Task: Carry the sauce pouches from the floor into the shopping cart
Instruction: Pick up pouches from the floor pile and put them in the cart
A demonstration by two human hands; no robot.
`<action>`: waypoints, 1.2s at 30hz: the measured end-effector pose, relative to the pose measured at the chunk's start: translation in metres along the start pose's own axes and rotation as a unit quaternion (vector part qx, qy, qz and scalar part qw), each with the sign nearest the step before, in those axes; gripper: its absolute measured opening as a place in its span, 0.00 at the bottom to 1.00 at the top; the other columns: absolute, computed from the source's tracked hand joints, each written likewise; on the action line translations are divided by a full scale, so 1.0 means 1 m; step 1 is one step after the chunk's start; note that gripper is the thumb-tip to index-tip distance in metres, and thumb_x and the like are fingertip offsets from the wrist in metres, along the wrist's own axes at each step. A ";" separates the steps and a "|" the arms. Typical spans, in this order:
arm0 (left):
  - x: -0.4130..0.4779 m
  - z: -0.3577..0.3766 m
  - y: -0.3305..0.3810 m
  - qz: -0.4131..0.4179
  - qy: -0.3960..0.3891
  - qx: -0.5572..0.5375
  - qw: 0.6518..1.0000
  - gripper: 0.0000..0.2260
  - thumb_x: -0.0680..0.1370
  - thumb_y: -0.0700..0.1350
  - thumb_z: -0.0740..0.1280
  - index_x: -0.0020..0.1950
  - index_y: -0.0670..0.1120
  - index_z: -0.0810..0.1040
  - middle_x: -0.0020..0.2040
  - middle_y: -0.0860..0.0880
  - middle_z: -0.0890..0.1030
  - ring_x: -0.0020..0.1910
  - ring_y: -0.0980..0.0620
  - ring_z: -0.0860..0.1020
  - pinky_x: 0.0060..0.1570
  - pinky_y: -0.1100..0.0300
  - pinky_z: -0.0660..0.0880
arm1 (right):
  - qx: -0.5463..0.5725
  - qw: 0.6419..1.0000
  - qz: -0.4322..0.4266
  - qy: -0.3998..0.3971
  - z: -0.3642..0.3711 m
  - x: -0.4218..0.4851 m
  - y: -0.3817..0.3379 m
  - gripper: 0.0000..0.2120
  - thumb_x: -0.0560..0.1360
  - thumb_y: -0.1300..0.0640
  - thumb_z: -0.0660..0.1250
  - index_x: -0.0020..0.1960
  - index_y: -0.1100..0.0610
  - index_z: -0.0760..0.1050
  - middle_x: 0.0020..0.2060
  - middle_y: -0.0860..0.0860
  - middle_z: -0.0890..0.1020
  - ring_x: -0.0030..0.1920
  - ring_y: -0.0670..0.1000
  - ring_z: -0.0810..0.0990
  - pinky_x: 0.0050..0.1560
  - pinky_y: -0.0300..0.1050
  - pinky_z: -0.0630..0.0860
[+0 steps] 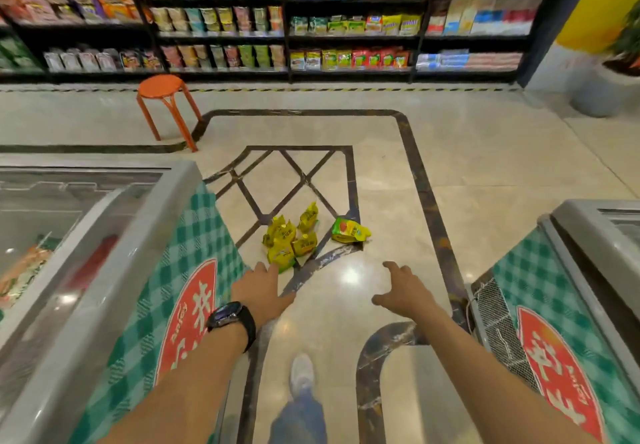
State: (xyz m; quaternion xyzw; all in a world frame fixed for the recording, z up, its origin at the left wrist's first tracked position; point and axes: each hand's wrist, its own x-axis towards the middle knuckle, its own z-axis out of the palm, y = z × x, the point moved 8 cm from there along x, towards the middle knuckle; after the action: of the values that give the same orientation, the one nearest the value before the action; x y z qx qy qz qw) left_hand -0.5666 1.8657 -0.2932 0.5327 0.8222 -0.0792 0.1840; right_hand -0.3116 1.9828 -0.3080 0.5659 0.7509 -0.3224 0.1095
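Note:
Several yellow sauce pouches (289,237) stand in a cluster on the tiled floor ahead of me. One more yellow and green pouch (349,231) lies on its side just to their right. My left hand (262,290), with a black watch on the wrist, stretches toward the cluster with relaxed fingers and holds nothing; its fingertips overlap the nearest pouch in the image. My right hand (403,290) is held out empty, fingers loosely spread, below and right of the lone pouch. No shopping cart is in view.
A chest freezer (114,235) with a green checked side flanks me on the left, another freezer (571,270) on the right. An orange stool (166,104) stands farther back by stocked shelves (311,20). My foot (302,372) steps forward on the floor between the freezers.

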 end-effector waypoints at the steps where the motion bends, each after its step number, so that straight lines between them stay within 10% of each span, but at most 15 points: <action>1: 0.029 -0.003 0.002 0.006 -0.005 0.001 1.000 0.33 0.77 0.66 0.59 0.76 0.50 0.61 0.67 0.44 0.72 0.64 0.42 0.74 0.57 0.48 0.76 | 0.000 1.000 0.004 -0.003 -0.006 0.024 -0.003 0.41 0.71 0.44 0.70 0.77 0.51 0.55 0.71 0.57 0.65 0.66 0.60 0.73 0.61 0.56 0.75; 15: 0.390 -0.030 0.028 0.065 -0.054 -0.013 0.996 0.32 0.76 0.69 0.58 0.73 0.52 0.64 0.69 0.46 0.72 0.64 0.42 0.75 0.53 0.48 0.77 | 0.046 0.994 0.086 -0.053 -0.058 0.328 -0.015 0.39 0.71 0.46 0.70 0.76 0.51 0.56 0.67 0.56 0.67 0.65 0.59 0.72 0.59 0.52 0.74; 27: 0.662 0.168 0.001 -0.073 -0.122 -0.118 0.983 0.36 0.77 0.65 0.63 0.78 0.48 0.57 0.71 0.46 0.69 0.69 0.43 0.70 0.58 0.49 0.73 | 0.231 0.946 0.193 -0.116 0.091 0.628 0.054 0.40 0.69 0.49 0.75 0.75 0.54 0.60 0.70 0.56 0.70 0.69 0.55 0.70 0.64 0.48 0.70; 31: 0.745 0.262 -0.023 -0.133 -0.098 -0.249 0.954 0.38 0.76 0.55 0.71 0.79 0.42 0.57 0.75 0.41 0.67 0.74 0.42 0.66 0.69 0.52 0.66 | 0.382 0.865 0.301 -0.119 0.176 0.711 0.092 0.49 0.62 0.43 0.79 0.75 0.53 0.59 0.67 0.57 0.71 0.64 0.58 0.73 0.59 0.52 0.73; 36: 0.828 0.373 -0.035 -0.204 -0.031 -0.443 0.872 0.42 0.72 0.44 0.77 0.79 0.46 0.56 0.73 0.43 0.70 0.71 0.43 0.70 0.71 0.47 0.68 | 0.618 0.666 0.404 -0.104 0.285 0.805 0.134 0.42 0.57 0.46 0.82 0.67 0.55 0.71 0.55 0.55 0.77 0.53 0.56 0.78 0.42 0.50 0.78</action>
State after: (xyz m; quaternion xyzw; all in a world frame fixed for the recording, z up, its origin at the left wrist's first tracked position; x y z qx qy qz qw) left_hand -0.8192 2.4309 -0.9587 0.2128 0.8553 0.2411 0.4063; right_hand -0.5160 2.4570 -1.0013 0.7148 0.0612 -0.6933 -0.0683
